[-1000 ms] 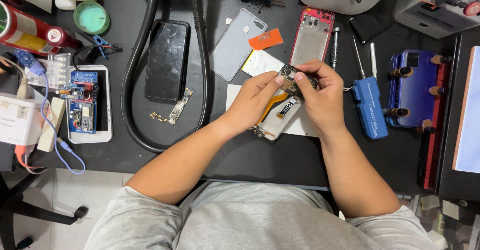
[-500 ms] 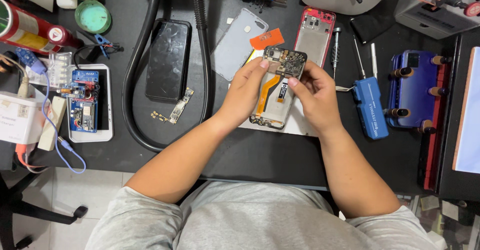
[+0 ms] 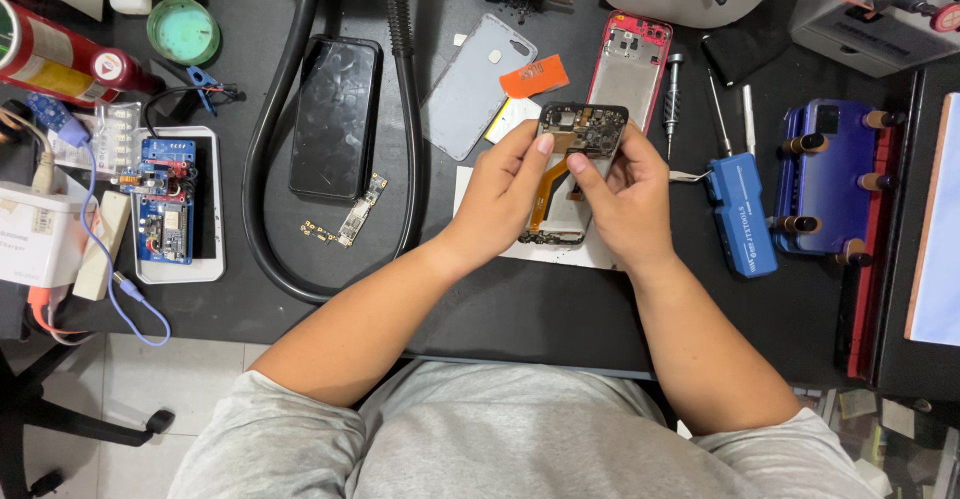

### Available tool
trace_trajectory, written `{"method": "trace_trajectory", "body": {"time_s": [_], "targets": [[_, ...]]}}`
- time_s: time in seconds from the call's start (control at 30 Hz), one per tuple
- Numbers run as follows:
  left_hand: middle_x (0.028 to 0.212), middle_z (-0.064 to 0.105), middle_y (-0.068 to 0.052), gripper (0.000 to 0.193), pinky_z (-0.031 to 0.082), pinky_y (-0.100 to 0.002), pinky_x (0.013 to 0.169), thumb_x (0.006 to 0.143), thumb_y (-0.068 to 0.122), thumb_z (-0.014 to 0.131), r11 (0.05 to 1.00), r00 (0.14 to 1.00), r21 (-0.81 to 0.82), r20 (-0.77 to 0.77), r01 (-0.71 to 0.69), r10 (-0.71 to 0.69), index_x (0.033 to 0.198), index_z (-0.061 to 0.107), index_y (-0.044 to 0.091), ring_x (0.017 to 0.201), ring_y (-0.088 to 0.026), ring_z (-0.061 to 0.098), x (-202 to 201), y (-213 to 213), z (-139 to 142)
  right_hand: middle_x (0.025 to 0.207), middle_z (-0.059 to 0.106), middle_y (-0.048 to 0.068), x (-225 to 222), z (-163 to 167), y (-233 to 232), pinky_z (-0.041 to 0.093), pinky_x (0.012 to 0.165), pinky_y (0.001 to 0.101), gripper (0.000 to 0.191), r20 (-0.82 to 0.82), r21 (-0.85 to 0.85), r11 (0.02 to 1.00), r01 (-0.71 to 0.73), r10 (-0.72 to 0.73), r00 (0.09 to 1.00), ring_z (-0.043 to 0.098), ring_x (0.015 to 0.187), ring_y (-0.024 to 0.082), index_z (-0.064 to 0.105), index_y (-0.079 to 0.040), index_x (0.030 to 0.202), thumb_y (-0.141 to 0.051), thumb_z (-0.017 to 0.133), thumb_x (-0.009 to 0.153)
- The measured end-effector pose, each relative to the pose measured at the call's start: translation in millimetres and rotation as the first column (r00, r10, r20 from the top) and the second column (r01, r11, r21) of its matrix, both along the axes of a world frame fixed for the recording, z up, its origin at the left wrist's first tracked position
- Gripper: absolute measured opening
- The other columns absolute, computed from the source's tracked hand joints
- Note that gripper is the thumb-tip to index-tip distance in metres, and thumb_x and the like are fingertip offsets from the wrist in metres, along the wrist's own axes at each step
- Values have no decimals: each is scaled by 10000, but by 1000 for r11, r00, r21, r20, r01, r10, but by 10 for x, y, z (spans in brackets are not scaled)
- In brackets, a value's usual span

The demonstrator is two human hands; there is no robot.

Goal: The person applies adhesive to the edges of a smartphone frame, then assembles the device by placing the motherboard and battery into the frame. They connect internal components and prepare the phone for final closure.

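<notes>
Orange flex cable showing, the opened phone frame (image 3: pixel 572 174) is being pinched between both hands, left hand (image 3: pixel 502 199) and right hand (image 3: pixel 622 199), above the bench (image 3: pixel 520 299), best gripped by its edges, thumbs off the board.

Opened phone (image 3: pixel 575 164) is now sitting upright along the bench; a second ago it was lying tilted and lower, over the white sheet (image 3: pixel 520 249). Both hands are riding higher: left hand (image 3: pixel 500 199) and right hand (image 3: pixel 625 199) are gripping its sides, left thumb and right forefinger pressing near the board end, orange flex now exposed between them
</notes>
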State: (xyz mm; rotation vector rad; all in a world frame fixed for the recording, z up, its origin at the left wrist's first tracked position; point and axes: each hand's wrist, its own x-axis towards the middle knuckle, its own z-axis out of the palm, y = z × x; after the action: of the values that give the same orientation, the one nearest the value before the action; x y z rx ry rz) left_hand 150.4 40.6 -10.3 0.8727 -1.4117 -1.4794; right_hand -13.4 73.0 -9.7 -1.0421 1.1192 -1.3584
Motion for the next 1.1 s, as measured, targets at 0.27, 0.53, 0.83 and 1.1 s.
{"method": "trace_trajectory", "body": {"time_s": [0.27,0.53,0.83,1.1], "targets": [[706,576,6,231,406,-252,574,1121,209,472,999,999,-42,44,3,-1,1151,608,24,657,-25,469,-37,57,21,1176,674,21,-19,-112,19,500,1009,256,191,1,-82,997,-14,14,1000,628,1108,81,610,-32,1242,-13,638,1053],[806,562,1,260,423,-253,651,1154,228,456,1000,1000,8,-20,-3,3,1042,545,12,767,-33,469,-29,-1,-95,1153,658,5,4,-78,-31,493,995,246,221,-1,-93,995,-43,43,999,613,1082,73,604,-32,1244,-5,672,1036],[813,584,1,235,434,-245,655,1155,211,447,999,998,-26,-50,40,-41,1066,549,19,772,-28,471,0,32,-41,1182,587,2,-52,-32,-26,465,1064,253,217,-177,-222,974,-51,11,984,591,1149,94,633,-14,1223,13,703,1020],[690,567,-37,212,408,-269,576,1138,196,465,992,999,-122,54,4,2,1073,560,17,644,-46,464,11,34,28,1126,530,9,-47,28,3,466,1027,248,151,-82,-163,985,-59,46,996,574,1072,90,660,14,1189,27,699,1044]]}}
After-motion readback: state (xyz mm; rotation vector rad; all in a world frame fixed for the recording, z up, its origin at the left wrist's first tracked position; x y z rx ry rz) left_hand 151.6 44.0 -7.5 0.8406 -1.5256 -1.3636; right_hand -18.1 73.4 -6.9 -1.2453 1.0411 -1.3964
